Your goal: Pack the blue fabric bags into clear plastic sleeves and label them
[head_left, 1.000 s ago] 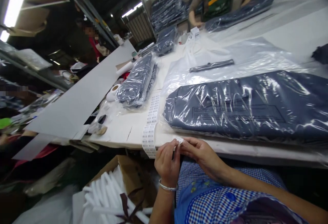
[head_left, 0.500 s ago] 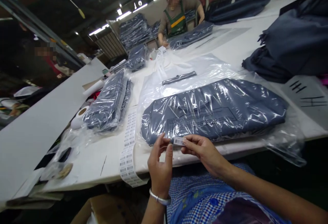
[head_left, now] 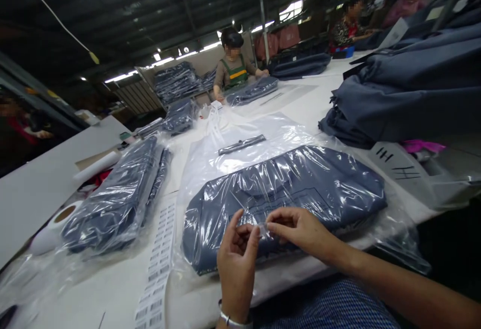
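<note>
A small barcode label [head_left: 263,228] is pinched between the thumb and index finger of my right hand [head_left: 300,228]. Only a pale sliver of it shows now. Close on its left is my left hand [head_left: 237,256], fingers loosely curled and the thumb apart from the index finger; whether a fingertip touches the label is unclear. Both hands hover over the near edge of a dark blue garment folded in a clear plastic bag [head_left: 278,193], printed with a text box. Left of the bag lies a long strip of barcode labels [head_left: 160,264].
More bagged blue garments [head_left: 116,198] lie left, beside a paper roll [head_left: 65,214]. Loose blue fabric [head_left: 409,88] is heaped right, behind a marked plastic bin [head_left: 402,168]. A dark strip [head_left: 242,144] rests on clear bags. Across the table, a co-worker [head_left: 235,65] handles another bag.
My view has shifted, bringing the table closer and showing more people at the right. Both hands have moved over the bag's near edge. The label has turned and shows less of its face.
</note>
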